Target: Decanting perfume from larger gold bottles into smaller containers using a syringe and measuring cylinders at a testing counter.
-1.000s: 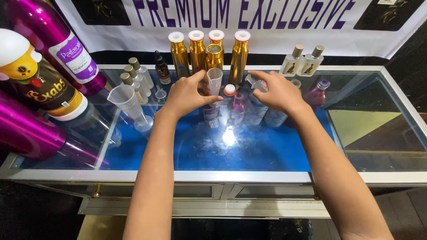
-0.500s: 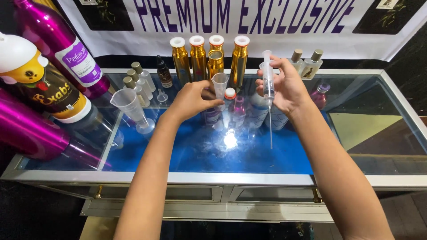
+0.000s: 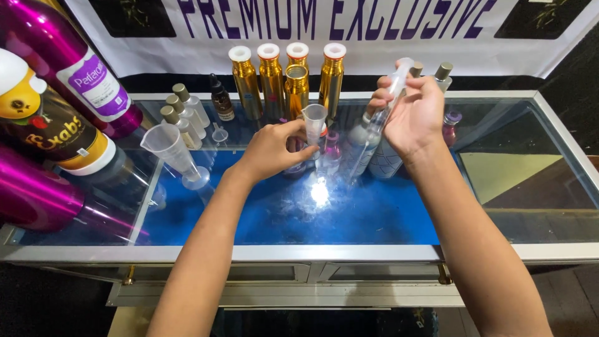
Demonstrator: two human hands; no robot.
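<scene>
Head view: over a glass worktop (image 3: 511, 187) lined in blue, the left hand (image 3: 271, 148) has its fingers clamped on a small clear measuring cup (image 3: 314, 122), held upright above small bottles. The right hand (image 3: 412, 115) has its fingers closed round a clear syringe (image 3: 380, 118), needle slanting down towards the cup. Crowded gold bottles (image 3: 296, 75) stand just behind; a careless elbow or needle tip might topple one.

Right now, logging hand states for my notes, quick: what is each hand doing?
Left hand: fingers closed around a small clear measuring cup, held upright.
Right hand: fingers closed on a clear syringe, tilted, needle pointing down-left.
</scene>
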